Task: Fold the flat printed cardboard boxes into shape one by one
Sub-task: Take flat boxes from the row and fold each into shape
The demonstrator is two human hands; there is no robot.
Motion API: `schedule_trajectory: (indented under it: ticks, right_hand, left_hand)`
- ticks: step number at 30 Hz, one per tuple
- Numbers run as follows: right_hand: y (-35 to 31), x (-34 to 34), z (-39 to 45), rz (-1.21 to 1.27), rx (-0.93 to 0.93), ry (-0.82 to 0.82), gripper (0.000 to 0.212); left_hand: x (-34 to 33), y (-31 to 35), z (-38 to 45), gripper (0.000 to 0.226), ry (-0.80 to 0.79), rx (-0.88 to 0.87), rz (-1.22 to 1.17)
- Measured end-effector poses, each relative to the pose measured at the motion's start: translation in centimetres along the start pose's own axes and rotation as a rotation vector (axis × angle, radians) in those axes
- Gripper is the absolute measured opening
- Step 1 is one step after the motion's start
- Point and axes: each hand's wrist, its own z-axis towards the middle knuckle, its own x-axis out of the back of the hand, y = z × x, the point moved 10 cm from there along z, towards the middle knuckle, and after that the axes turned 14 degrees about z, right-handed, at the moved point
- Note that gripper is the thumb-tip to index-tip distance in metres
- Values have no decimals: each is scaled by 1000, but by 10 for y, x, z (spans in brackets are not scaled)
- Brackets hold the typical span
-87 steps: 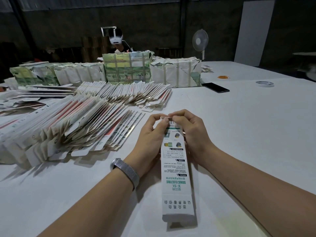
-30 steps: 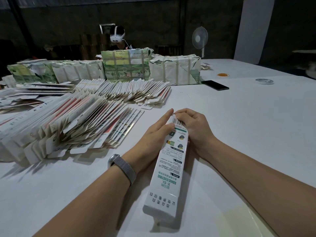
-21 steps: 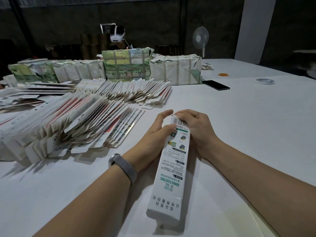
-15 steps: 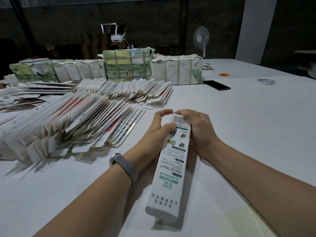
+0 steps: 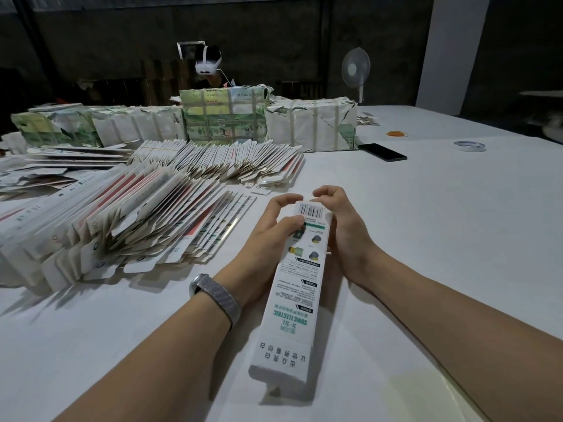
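Fanned flat boxes lie at the table's left. The left hand curls round the far end of the long box, thumb on its printed face; the right hand grips the opposite side, fingers curled over the barcode end.

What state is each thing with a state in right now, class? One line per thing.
Box: folded into shape, held at its far end.
Left hand: grips the box.
Right hand: grips the box.
Flat boxes: unfolded, fanned in rows.
Bundles: strapped, wrapping torn.
Phone: screen dark.
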Motion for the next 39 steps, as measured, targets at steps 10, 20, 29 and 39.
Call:
schedule_trajectory:
  ticks: [10,20,29,39]
  right_hand:
    - [-2,-1,-2,-67,51,-20,37]
    - [-9,2,-4,-65,59,2,18]
    - [-11,13,-2,43,2,99,33]
    - [-5,21,3,60,-159,114,21]
  left_hand:
    - [9,4,-5,25,73,0,-85]
    - [9,4,-5,24,73,0,-96]
    - [4,1,-3,33,40,6,66]
    - [1,2,-4,48,4,28,130]
